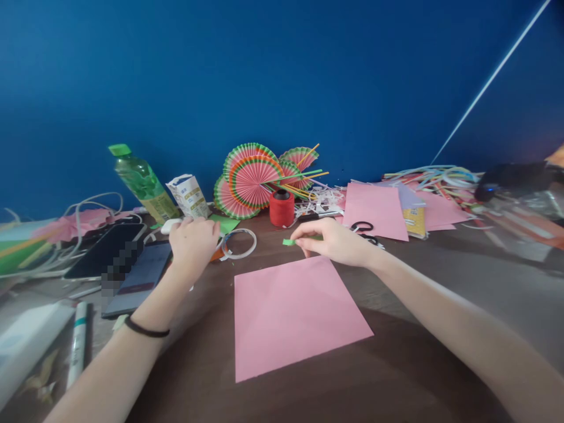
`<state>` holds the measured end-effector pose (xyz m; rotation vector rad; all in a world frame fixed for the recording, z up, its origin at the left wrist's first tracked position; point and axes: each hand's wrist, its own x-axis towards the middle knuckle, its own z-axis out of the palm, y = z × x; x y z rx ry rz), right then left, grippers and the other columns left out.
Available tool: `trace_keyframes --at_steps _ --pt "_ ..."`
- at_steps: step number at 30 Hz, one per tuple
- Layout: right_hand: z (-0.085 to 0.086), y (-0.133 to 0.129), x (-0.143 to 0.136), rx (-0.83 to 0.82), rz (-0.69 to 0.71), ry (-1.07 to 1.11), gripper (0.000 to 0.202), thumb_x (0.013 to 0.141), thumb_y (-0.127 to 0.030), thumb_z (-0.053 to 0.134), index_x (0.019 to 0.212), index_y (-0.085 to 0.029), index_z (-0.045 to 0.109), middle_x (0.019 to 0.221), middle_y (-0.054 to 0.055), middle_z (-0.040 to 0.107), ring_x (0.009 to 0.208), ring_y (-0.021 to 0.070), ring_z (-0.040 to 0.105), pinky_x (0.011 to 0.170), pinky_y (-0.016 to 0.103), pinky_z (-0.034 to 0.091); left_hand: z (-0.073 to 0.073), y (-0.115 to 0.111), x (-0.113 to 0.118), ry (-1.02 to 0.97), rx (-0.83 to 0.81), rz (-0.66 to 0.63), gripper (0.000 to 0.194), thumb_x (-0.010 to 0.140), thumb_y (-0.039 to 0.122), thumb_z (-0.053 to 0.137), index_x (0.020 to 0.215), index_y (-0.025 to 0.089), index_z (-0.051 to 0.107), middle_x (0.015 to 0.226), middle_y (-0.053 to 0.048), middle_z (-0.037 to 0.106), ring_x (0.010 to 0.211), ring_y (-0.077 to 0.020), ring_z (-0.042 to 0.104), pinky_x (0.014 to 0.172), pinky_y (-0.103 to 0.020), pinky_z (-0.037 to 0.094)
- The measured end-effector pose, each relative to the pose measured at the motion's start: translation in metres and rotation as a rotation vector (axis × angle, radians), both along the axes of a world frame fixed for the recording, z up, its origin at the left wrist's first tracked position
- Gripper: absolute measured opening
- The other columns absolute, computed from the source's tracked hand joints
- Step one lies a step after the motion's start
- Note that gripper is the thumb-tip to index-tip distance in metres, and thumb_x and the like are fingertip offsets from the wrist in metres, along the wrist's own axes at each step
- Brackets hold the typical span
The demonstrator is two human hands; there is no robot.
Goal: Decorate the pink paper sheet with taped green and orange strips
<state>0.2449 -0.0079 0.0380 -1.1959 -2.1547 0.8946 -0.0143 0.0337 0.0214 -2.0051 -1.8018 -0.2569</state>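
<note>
A square sheet of pink paper [295, 314] lies flat on the brown table in front of me. Just beyond its far edge, my right hand [337, 241] pinches a small scrap of green paper [288, 242] between thumb and fingertips. My left hand [194, 244] is further left, at the far end of a phone-like dark device [141, 282], its fingers curled downward and mostly hidden behind its back. A white rounded object [171, 225] sits right at that hand. To its right lies a pale ring [253, 247], with a bit of orange beside it.
Pleated pink-and-green paper fans [255, 182] lean against the blue wall behind a red thread spool [282, 210]. Black-handled scissors [363, 227] lie by more pink sheets [376, 208]. A green bottle [143, 182], a carton [189, 197], a tablet [108, 249] and a marker [78, 341] are left.
</note>
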Motion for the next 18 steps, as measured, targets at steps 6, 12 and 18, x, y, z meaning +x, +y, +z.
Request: trace_keyframes --at_steps 6,12,18 --pt "-0.003 0.001 0.001 -0.049 0.057 0.024 0.021 0.08 -0.025 0.047 0.091 -0.015 0.063 0.064 0.001 0.062 0.06 0.0106 0.053 0.058 0.023 0.038 -0.004 -0.001 0.011 -0.087 0.022 -0.169 0.03 0.083 0.023 0.034 0.092 0.016 0.061 0.09 -0.014 0.064 0.089 -0.0299 0.055 0.074 -0.04 0.035" --pt "-0.004 0.003 0.001 -0.117 0.121 0.087 0.02 0.08 -0.025 0.048 0.091 -0.014 0.062 0.063 0.001 0.061 0.062 0.0104 0.054 0.059 0.024 0.039 0.002 -0.01 0.031 -0.403 -0.144 -0.345 0.032 0.087 0.028 0.03 0.093 0.017 0.06 0.095 -0.009 0.065 0.089 -0.0229 0.056 0.079 -0.035 0.039" --pt "-0.005 0.004 0.002 -0.135 0.165 0.118 0.021 0.081 -0.025 0.048 0.092 -0.014 0.062 0.063 0.001 0.06 0.062 0.0103 0.053 0.057 0.023 0.039 0.014 -0.034 0.05 -0.785 -0.608 -0.668 0.03 0.086 0.034 0.035 0.097 0.021 0.059 0.1 -0.001 0.062 0.094 -0.0167 0.055 0.081 -0.028 0.042"
